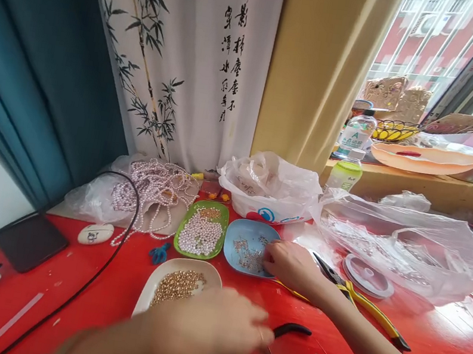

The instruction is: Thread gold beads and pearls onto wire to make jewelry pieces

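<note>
My right hand (289, 264) reaches over the right side of a blue dish (233, 234) with small metallic pieces (249, 257) in it. Its fingers are closed together at the dish, and whatever they pinch is too small to make out. My left hand (215, 327), smeared by motion, passes in front of a white dish (148, 283) of gold beads (177, 288). Just beyond its fingertips a black curved handle (292, 329) shows on the red table; the hand hides part of that tool. Behind, a green dish (222, 241) holds pearl-like beads (198, 234) and some gold ones.
Yellow-and-black pliers (370, 311) lie right of my right forearm, near a clear spool (367, 274). Plastic bags (432, 252) and bead strands (153, 184) line the back. A black cable (98, 271) crosses the left of the red table (72, 319). Bottles (355, 133) stand by the window.
</note>
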Demonstrator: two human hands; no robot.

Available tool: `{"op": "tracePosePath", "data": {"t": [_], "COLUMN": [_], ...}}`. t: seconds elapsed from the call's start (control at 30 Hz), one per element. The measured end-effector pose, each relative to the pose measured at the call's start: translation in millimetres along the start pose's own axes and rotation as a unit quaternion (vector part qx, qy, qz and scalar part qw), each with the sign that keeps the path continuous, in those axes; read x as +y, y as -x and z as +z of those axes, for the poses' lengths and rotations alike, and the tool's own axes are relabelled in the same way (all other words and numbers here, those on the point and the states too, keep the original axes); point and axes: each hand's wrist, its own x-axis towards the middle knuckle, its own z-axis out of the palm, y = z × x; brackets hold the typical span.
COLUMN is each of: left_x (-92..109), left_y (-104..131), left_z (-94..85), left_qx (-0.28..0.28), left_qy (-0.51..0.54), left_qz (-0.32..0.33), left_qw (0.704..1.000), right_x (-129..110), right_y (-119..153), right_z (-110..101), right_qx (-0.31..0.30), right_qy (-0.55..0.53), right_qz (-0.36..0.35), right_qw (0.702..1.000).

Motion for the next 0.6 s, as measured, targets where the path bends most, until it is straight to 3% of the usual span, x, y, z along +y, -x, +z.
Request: {"op": "tracePosePath", "data": {"t": [0.07, 0.13, 0.23, 0.37, 0.6], "left_x": [-26.2, -56.6, -98.7, -129.2, -136.8], "left_y": [13.4, 25.9, 39.3, 44.5, 40.2], "left_z": [-21.8, -34.2, -33.0, -14.3, 4.8], "left_qx": [0.033, 0.087, 0.094, 0.088, 0.067], "left_qy": [0.039, 0.041, 0.016, 0.01, 0.016], "left_qz": [-0.06, -0.176, -0.321, -0.351, -0.333], "left_qw": [0.997, 0.98, 0.942, 0.932, 0.94], "right_x": [-2.2, -1.4, 10.0, 41.1, 78.3], "right_y": [2.8, 5.8, 10.4, 17.4, 27.6], "right_z": [-1.7, -4.5, -8.3, -12.0, -16.2], "right_qx": [0.011, 0.026, 0.054, 0.078, 0.052], "right_qy": [-0.013, -0.03, -0.058, -0.077, -0.098], "right_qz": [-0.001, 0.0, 0.017, 0.058, 0.083], "right_qw": [1.0, 0.999, 0.997, 0.992, 0.99]}}
